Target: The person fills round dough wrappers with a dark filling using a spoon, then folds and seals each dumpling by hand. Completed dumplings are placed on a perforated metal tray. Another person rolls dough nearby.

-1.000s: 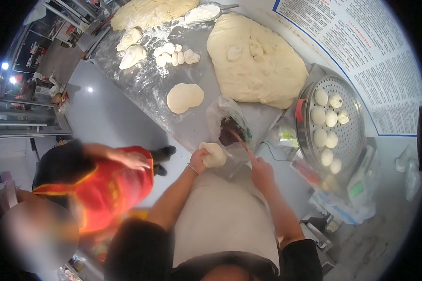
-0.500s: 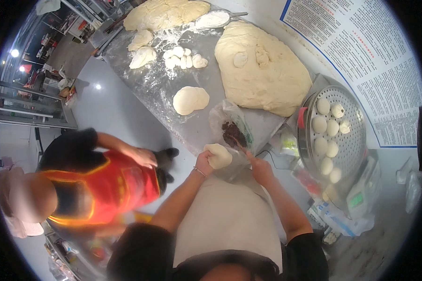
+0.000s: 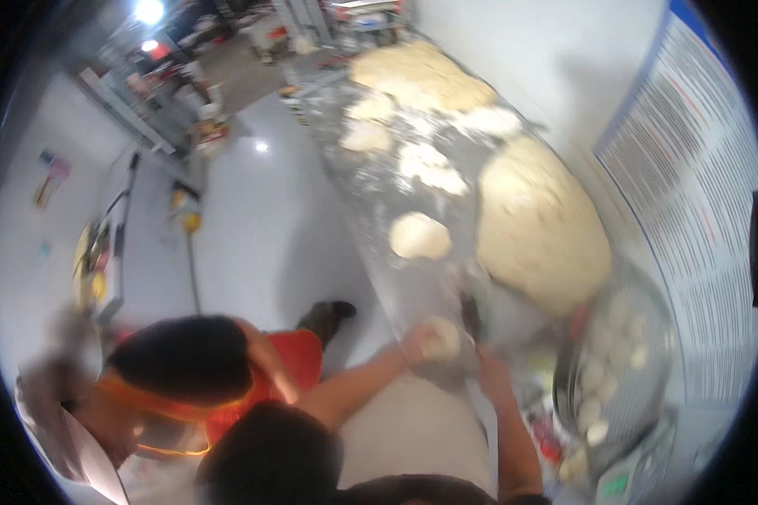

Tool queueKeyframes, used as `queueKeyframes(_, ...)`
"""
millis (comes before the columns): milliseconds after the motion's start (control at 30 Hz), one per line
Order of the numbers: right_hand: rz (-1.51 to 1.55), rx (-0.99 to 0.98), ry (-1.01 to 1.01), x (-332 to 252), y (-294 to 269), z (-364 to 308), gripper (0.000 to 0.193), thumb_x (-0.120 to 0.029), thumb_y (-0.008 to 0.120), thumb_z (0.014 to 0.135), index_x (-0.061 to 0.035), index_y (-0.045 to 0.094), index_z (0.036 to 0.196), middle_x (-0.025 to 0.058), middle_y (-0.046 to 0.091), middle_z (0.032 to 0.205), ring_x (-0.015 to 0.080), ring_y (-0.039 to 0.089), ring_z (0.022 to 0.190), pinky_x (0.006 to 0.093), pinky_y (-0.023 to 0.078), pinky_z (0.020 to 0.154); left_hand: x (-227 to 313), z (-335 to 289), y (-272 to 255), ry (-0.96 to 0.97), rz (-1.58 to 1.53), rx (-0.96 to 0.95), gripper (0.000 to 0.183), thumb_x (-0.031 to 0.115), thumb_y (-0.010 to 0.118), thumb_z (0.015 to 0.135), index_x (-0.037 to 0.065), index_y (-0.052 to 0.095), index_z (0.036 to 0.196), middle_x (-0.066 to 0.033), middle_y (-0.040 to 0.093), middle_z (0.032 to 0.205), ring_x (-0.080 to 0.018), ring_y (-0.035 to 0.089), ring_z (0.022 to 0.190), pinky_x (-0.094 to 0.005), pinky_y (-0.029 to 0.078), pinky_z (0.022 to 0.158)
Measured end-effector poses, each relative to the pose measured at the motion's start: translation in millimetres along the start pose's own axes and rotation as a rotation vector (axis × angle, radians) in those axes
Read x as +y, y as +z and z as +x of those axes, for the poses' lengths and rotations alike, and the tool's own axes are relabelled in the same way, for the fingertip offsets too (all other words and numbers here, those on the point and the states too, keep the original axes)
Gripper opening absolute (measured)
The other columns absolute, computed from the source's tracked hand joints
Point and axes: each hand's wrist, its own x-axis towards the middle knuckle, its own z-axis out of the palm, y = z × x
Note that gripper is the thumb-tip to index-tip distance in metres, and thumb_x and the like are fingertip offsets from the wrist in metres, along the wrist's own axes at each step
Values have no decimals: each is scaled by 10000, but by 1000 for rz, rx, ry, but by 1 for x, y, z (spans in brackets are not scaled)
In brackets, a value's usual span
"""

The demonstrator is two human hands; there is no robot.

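A round, flattened dough wrapper [image 3: 442, 340] rests in my left hand [image 3: 416, 342], whose fingers are closed on its near-left edge. My right hand [image 3: 493, 375] is closed around the handle of a thin filling stick, smeared by motion. The stick's far end points at the dark filling [image 3: 472, 316] in a plastic bag at the near end of the table. Beyond my left hand lie flat dough rounds [image 3: 419, 236], overlapping on the table. Several small dough pieces [image 3: 432, 168] sit farther back in flour.
A large dough mass [image 3: 543, 223] covers the table's right side; more dough [image 3: 417, 76] lies at the far end. To the right, a round steamer tray [image 3: 566, 370] holds several white buns. A scale [image 3: 619, 486] stands nearer. At left is a person in a red apron [image 3: 303, 358].
The whole view has swung, so the table and steamer appear farther right and lower, and blurred. Both hands keep their holds. The person in the apron appears lower and bent forward.
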Motion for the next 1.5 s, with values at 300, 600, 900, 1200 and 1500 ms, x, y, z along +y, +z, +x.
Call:
queueKeyframes(300,264,112,-96,4,-12,-1,320,6,466,840,31,602,1129,185,650,850,228,619,631,350,483,579,15,4,20,-274,-633,194,197,124,693,731,89,627,913,-101,665,962,-218,633,896,-338,507,758)
queueKeyframes(600,646,5,97,20,-11,3,279,-66,490,867,14,634,1092,139,635,746,211,573,573,349,465,574,-5,37,37,-205,-435,79,121,155,595,819,96,627,920,-91,647,907,-218,602,842,-346,484,777)
queueKeyframes(900,482,79,-22,41,9,10,330,-115,471,880,12,607,1153,134,637,788,219,602,701,331,477,662,8,38,19,-435,-1032,131,364,228,515,831,20,577,1123,-158,626,1078,-317,619,981,-452,478,899)
queueKeyframes(1200,1180,-139,310,51,1,7,343,-86,482,909,-19,588,1228,-31,500,693,49,415,560,205,348,494,3,-1,-52,-757,-1817,54,298,203,444,889,11,590,1064,-132,633,1052,-294,612,973,-442,479,909)
queueKeyframes(1500,1361,-278,383,51,-27,8,362,-150,522,942,-26,534,1282,-38,516,707,23,379,516,178,298,436,-18,-35,-71,-828,-1662,181,321,176,444,888,-27,570,1102,-145,625,1080,-287,611,998,-446,481,916)
